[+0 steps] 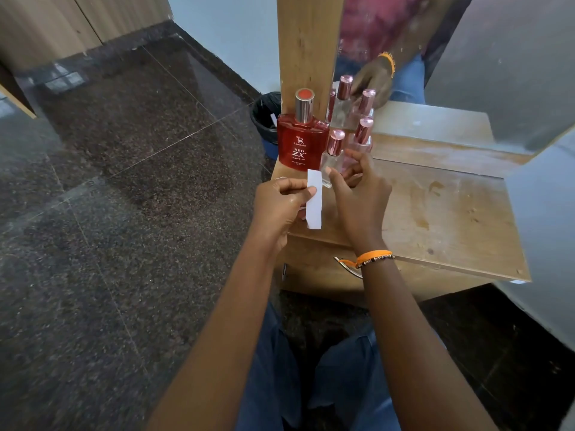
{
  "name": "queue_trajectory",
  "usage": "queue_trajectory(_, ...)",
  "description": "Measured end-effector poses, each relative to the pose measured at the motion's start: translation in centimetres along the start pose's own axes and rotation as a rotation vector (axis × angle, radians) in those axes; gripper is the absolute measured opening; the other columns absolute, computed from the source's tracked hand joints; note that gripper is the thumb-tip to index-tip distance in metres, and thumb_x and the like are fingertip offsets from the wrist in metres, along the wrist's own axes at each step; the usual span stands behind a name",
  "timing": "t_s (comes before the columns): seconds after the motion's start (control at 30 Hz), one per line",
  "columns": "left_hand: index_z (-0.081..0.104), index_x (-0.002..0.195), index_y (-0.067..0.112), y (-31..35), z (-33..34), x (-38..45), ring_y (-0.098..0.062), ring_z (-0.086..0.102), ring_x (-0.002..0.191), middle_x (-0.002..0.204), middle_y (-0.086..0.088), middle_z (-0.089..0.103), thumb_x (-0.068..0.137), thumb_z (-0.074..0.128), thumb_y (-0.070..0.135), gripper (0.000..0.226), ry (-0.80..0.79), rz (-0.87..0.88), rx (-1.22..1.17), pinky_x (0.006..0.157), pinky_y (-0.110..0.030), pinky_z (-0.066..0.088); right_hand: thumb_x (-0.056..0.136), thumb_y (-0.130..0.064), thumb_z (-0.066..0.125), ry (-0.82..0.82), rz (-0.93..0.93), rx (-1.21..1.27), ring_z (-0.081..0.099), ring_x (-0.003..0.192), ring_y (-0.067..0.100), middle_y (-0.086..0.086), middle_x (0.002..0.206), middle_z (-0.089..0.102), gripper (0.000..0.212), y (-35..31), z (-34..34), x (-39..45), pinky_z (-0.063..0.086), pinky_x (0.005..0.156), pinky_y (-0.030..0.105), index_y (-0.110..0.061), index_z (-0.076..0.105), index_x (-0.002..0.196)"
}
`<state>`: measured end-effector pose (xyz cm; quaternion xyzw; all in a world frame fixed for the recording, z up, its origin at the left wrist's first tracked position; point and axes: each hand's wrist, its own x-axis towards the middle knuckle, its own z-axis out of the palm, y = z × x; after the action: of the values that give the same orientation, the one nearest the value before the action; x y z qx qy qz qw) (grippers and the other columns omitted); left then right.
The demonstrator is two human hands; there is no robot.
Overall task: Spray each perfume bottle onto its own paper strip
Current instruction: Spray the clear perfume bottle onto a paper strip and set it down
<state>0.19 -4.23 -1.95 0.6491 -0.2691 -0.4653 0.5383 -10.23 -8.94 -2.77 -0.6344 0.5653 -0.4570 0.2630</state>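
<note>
- Left hand (281, 202): it pinches a white paper strip (314, 200) between thumb and fingers at about mid-length, holding it in the air at the near left corner of the wooden table (451, 213). The strip's long axis runs nearly upright in the view, 12 to 6 o'clock, its top end leaning slightly toward 11.
- Red perfume bottle (301, 144): it stands upright at 12 o'clock from the strip, silver cap still on, label facing the camera, untouched by either hand.
- Clear bottle with a pink cap (332, 157): it stands upright just at 1 o'clock from the strip's top end, cap pointing to 12. A second pink-capped bottle (361, 135) stands just behind it, close to the mirror (466, 57).
- Right hand (357, 194): its fingers curl around the lower part of the clear bottle; how firm the grip is I cannot tell, since the palm side is hidden.
- Risks, as I judge them: the bottles crowd the table edge, so lifting one could knock its neighbour over or off toward 9 o'clock. The cap is still on, and removing it one-handed may slip. Held mid-length, the strip may flutter or catch spray on the fingers.
</note>
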Motion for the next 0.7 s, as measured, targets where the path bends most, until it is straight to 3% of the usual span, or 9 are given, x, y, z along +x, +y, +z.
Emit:
queue_trajectory(0.1, 0.069, 0.082, 0.012, 0.0, 0.1, 0.1, -0.027, 0.07, 0.085, 0.088, -0.007, 0.072, 0.082, 0.068, 0.006, 0.006, -0.002, -0.015, -0.007, 0.075, -0.039, 0.06, 0.082, -0.024, 0.072, 0.07, 0.022, 0.026, 0.056, 0.066, 0.015, 0.001, 0.075, 0.06, 0.025, 0.2, 0.0, -0.7, 0.041, 0.058, 0.01, -0.013, 0.062, 0.102)
queue_trajectory(0.2, 0.07, 0.083, 0.016, -0.1, 0.2, 0.2, -0.022, 0.07, 0.086, 0.086, -0.002, 0.072, 0.082, 0.069, 0.011, 0.005, -0.014, -0.019, 0.011, 0.074, -0.034, 0.059, 0.079, -0.024, 0.074, 0.129, 0.046, 0.095, 0.058, 0.078, 0.019, 0.0, 0.089, 0.061, 0.031, 0.2, -0.3, -1.1, 0.047, 0.066, 0.021, -0.016, 0.058, 0.104)
queue_trajectory(0.3, 0.07, 0.083, 0.016, -0.1, 0.3, 0.2, -0.022, 0.07, 0.087, 0.089, -0.004, 0.073, 0.082, 0.069, 0.014, 0.002, -0.014, -0.016, 0.015, 0.075, -0.034, 0.059, 0.079, -0.027, 0.074, 0.07, 0.018, 0.017, 0.056, 0.083, 0.012, -0.005, 0.095, 0.056, 0.037, 0.2, -0.2, -0.5, 0.041, 0.068, 0.01, -0.015, 0.06, 0.112)
queue_trajectory(0.47, 0.07, 0.082, 0.014, -0.1, 0.2, 0.2, -0.022, 0.071, 0.084, 0.086, -0.004, 0.073, 0.082, 0.07, 0.016, 0.002, -0.013, -0.001, 0.037, 0.077, -0.042, 0.059, 0.079, -0.026, 0.074, 0.012, -0.013, -0.038, 0.055, 0.081, 0.01, -0.003, 0.095, 0.055, 0.038, -0.1, -0.1, 0.3, 0.046, 0.071, 0.02, -0.014, 0.063, 0.112)
queue_trajectory(0.6, 0.07, 0.075, 0.017, 0.0, 0.2, 0.3, -0.017, 0.069, 0.076, 0.075, 0.001, 0.071, 0.082, 0.069, 0.016, 0.008, -0.012, 0.008, 0.013, 0.073, -0.041, 0.058, 0.081, -0.026, 0.072, 0.089, 0.025, 0.06, 0.054, 0.073, 0.011, -0.005, 0.085, 0.058, 0.018, 0.0, -0.4, -1.0, 0.043, 0.065, 0.02, -0.015, 0.065, 0.093)
queue_trajectory(0.7, 0.072, 0.081, 0.014, -0.1, 0.0, 0.2, -0.017, 0.07, 0.078, 0.08, 0.0, 0.073, 0.081, 0.071, 0.019, 0.005, -0.017, 0.025, 0.016, 0.063, -0.03, 0.059, 0.082, -0.026, 0.071, -0.03, 0.203, 0.257, 0.063, 0.073, 0.007, -0.007, 0.078, 0.068, 0.006, -0.2, -0.4, -2.2, 0.047, 0.066, 0.015, -0.022, 0.067, 0.081)
